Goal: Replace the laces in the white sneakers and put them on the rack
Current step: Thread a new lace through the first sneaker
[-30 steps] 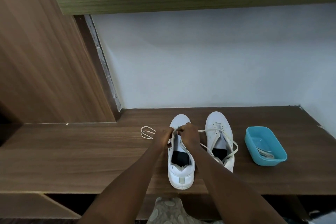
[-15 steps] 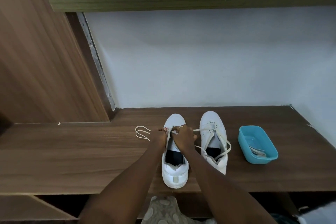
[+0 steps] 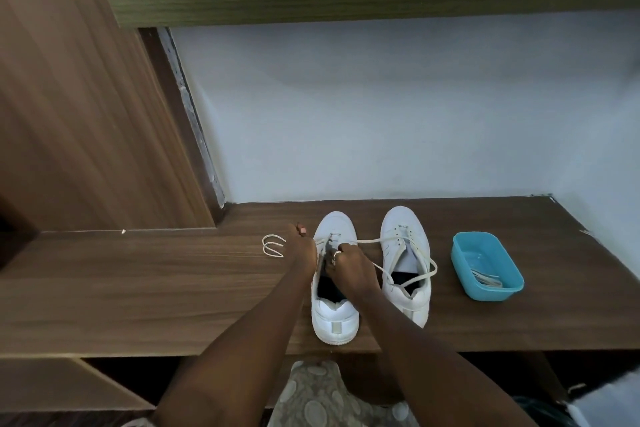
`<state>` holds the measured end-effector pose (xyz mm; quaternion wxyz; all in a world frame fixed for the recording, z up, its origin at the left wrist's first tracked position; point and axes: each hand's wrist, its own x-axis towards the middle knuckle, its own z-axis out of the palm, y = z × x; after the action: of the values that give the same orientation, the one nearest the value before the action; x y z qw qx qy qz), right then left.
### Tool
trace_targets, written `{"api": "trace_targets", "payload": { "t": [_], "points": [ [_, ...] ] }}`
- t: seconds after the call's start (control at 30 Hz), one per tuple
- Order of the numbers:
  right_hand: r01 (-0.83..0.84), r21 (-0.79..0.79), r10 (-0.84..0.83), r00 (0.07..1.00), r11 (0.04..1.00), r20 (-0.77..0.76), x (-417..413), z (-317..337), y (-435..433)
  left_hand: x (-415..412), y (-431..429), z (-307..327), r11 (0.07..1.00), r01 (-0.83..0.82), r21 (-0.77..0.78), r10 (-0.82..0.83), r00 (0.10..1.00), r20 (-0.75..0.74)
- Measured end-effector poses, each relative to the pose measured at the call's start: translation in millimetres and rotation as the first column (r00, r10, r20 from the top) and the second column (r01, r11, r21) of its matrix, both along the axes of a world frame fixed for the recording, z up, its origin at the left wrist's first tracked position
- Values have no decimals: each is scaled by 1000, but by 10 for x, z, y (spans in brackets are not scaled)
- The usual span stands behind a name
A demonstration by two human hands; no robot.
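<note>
Pinching lace (image 3: 367, 241) over sneaker (image 3: 334, 320), left hand (image 3: 303, 250), right hand (image 3: 354, 264)

White sneakers (image 3: 403, 227) side by side, laces (image 3: 372, 240) loose

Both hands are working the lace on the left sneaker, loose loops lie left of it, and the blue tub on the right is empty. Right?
Not quite. The head view shows the blue tub is not empty: a few pale laces lie in it. The rest stands: left hand and right hand hold the lace at the left sneaker, loose loops lying left of it.
</note>
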<state>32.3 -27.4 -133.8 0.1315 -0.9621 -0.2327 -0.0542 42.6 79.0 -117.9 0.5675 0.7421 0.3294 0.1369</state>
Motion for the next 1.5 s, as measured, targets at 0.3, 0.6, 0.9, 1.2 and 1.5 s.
{"api": "trace_targets", "payload": {
  "t": [0.3, 0.6, 0.9, 1.2, 1.5],
  "points": [
    [34, -3, -34, 967, 999, -251, -45, 122, 7, -234, 233, -123, 764, 374, 525, -116, 881, -459],
    [111, 72, -78, 932, 991, -353, -54, 75, 14, -425, 392, -178, 890, 165, 426, 152, 773, -616],
    [75, 35, -59, 940, 997, -336, -17, 31, 22, -134, 59, -86, 768, 410, 491, -155, 864, -480],
    [36, 9, -31, 946, 999, -322, -6, 37, 20, -55, 19, 19, 847, 334, 413, -71, 842, -535],
    [74, 24, -61, 933, 997, -353, -6, 14, 21, -349, 486, -234, 946, -23, 323, 227, 759, -611]
  ]
}}
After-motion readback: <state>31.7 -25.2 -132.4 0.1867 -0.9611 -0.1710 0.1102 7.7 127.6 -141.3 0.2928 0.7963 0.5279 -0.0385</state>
